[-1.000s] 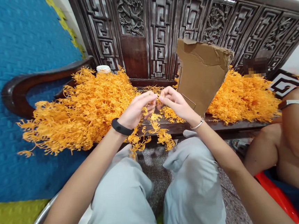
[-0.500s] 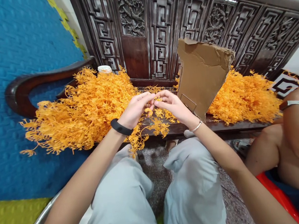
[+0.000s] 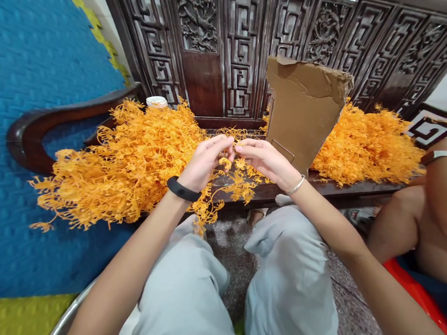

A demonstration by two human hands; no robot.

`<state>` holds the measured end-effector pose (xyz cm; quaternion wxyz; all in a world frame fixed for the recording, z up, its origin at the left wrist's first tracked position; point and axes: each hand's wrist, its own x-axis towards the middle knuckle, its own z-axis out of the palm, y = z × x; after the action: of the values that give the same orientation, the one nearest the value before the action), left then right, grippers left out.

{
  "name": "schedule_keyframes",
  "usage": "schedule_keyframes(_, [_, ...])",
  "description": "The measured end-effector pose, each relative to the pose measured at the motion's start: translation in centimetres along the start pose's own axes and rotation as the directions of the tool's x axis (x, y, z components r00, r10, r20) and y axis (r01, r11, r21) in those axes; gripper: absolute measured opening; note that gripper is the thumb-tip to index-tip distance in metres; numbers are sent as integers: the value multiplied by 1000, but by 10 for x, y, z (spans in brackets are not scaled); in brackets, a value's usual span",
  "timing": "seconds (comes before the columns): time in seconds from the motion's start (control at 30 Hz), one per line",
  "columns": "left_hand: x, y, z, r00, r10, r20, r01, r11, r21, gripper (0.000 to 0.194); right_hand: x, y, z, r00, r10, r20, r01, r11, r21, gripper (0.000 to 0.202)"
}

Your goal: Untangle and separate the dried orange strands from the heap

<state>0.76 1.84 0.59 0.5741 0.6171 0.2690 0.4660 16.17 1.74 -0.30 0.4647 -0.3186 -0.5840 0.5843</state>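
Note:
My left hand [image 3: 207,163] is closed in a pinch above the bench edge, with a small curly orange plastic piece [image 3: 225,163] showing under its fingers. Close beside it, my right hand [image 3: 270,161] has thumb and fingertips pressed together. A bit of orange shows at its fingertips, but what exactly they grip is partly hidden. Below both hands, loose orange plastic sprigs [image 3: 241,187] lie on the bench and hang over its front edge. A large heap of the same sprigs [image 3: 129,160] lies to the left of my left hand.
A brown cardboard piece [image 3: 304,108] stands upright on the dark carved wooden bench [image 3: 204,85]. Right of it lies another orange heap [image 3: 366,144]. A white round container [image 3: 156,102] sits behind the left heap. Another person's arm [image 3: 445,195] is at the far right.
My right hand has drawn slightly right, and its fingers have straightened and come together. My left hand stays almost in place, with the orange piece still under its fingers.

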Motion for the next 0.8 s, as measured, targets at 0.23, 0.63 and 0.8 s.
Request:
schedule_keyframes(0.23, [0,4,3,996,-58,68,68,986,-154,25,-3,-6,-4,998,-52,-22,52,998,39,19])
schedule_keyframes(0.63, [4,9,5,977,-153,150,199,905,-377,52,-8,-8,6,984,-73,164,38,978,205,31])
schedule_keyframes(0.8, [3,10,7,977,-147,156,199,892,-406,57,-8,-7,9,972,-86,217,30,969,247,34])
